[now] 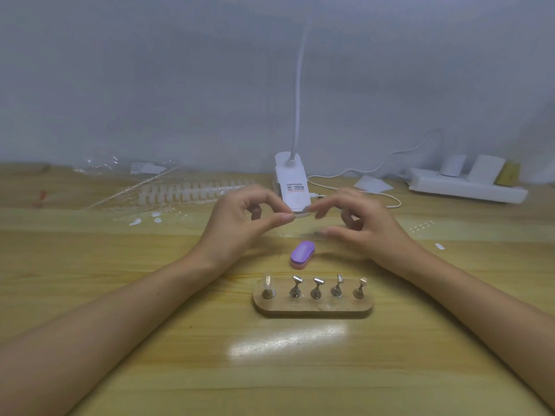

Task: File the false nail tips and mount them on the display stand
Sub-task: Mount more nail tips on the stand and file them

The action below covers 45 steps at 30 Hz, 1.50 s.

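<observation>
With 1 of 5 pegs on the display stand (312, 309) seemingly bearing a nail tip (267, 284), most remains: the left hand (240, 226) pinches what may be a second tip (293, 217) above the idle file block (302, 253), while the right hand (360, 228) is too blurred to judge its curled fingers

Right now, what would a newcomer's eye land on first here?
The two hands meet mid-table: the left hand pinches thumb to forefinger, the right hand is blurred, and whether they hold anything I cannot tell. Just nearer sit a purple buffing block and a wooden display stand with five metal pegs, the leftmost bearing a clear nail tip.
</observation>
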Each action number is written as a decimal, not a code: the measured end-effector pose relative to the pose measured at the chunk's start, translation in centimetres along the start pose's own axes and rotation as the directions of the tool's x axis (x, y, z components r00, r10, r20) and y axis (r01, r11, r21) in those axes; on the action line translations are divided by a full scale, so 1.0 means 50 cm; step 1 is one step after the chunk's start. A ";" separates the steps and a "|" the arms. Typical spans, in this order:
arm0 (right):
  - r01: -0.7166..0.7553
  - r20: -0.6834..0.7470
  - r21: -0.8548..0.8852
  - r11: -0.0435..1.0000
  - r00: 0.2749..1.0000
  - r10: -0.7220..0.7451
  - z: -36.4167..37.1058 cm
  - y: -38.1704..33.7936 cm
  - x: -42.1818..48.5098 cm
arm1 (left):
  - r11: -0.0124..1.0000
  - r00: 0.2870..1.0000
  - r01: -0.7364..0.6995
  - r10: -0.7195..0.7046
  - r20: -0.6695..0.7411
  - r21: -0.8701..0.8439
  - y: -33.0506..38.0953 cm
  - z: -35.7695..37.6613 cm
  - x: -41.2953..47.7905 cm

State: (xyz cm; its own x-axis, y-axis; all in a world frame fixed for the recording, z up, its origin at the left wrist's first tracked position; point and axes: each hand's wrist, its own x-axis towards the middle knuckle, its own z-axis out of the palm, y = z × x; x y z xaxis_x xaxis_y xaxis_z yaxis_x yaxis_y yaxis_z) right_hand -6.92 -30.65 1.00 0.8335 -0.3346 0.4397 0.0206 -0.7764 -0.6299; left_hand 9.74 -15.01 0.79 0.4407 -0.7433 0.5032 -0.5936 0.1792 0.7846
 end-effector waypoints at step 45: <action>-0.320 0.146 0.703 0.635 0.939 0.312 0.019 -0.029 -0.009 | 0.995 0.992 -0.100 0.101 0.078 -0.018 -0.002 0.002 0.000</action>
State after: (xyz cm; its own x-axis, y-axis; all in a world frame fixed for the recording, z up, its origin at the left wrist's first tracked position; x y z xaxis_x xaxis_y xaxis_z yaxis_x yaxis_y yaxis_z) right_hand -6.79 -28.88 1.12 0.8694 -0.4785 0.1232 0.1349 -0.0100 -0.9908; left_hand 9.74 -15.06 0.66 0.3246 -0.7691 0.5506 -0.6226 0.2644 0.7365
